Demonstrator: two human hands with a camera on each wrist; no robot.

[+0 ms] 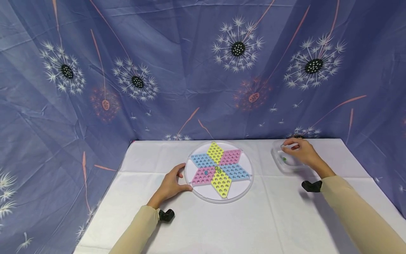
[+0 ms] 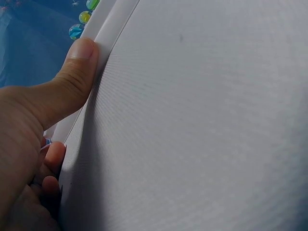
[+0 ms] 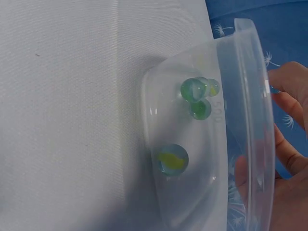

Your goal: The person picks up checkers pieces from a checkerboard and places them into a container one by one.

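A round clear tray holds a star-shaped peg board of yellow, pink and blue fields, with a few marbles near its middle. My left hand rests against the tray's left rim. In the left wrist view its thumb presses on the white rim, with marbles beyond. My right hand curls over a clear plastic container at the back right. In the right wrist view its fingers grip the container's wall. Several glass marbles lie inside.
A white cloth covers the table. A blue dandelion-print curtain hangs behind and down both sides. The table's left edge and right edge drop off to the curtain.
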